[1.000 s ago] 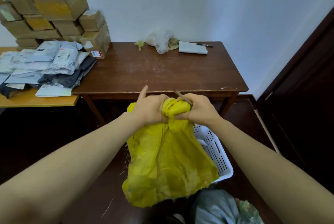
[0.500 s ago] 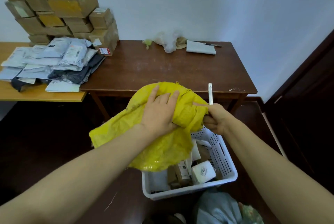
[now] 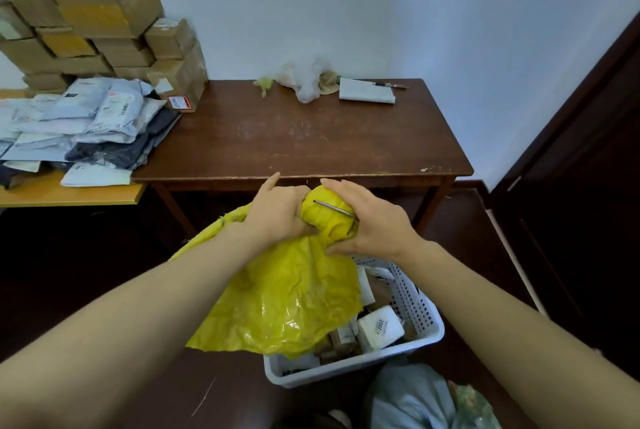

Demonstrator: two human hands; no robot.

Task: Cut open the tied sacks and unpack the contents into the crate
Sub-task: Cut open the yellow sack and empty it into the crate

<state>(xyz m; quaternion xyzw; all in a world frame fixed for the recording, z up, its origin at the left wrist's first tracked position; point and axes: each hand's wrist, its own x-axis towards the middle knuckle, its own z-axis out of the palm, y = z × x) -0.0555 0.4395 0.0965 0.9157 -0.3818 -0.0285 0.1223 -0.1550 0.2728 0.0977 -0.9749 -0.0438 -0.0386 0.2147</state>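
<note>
The fingers (image 3: 300,221) of the left hand (image 3: 277,210) are curled tight round a gathered neck of the yellow woven-plastic sack (image 3: 294,297), and only the forefinger sticks out straight. Facing it, the right hand (image 3: 375,224) wraps the wadded end of the same sack, thumb underneath. A thin grey metal blade (image 3: 330,207) lies pinned across the wad beneath that hand, I'd guess so the cutter need not be set down while both hands work. The two hands nearly meet and squeeze the cloth into a ball. To me that reads as crushing an emptied sack small, since the rest hangs limp and flat.

The loose part drapes over the left half of the white perforated plastic crate (image 3: 349,371), which stands on the dark floor. Held straight above the crate, anything left inside would drop into it. On the crate's uncovered right side lie small cardboard packets and a white wrapped parcel (image 3: 379,326) marked 2002, so this sack's load seems to be in.

Just beside the crate, towards the person, sits a pale grey-blue bag (image 3: 412,397); whether it is tied I cannot tell. Beyond the crate stands the brown wooden surface (image 3: 311,138), and further off to the crate's left are stacked cardboard boxes (image 3: 104,6) and grey mailers (image 3: 86,113).
</note>
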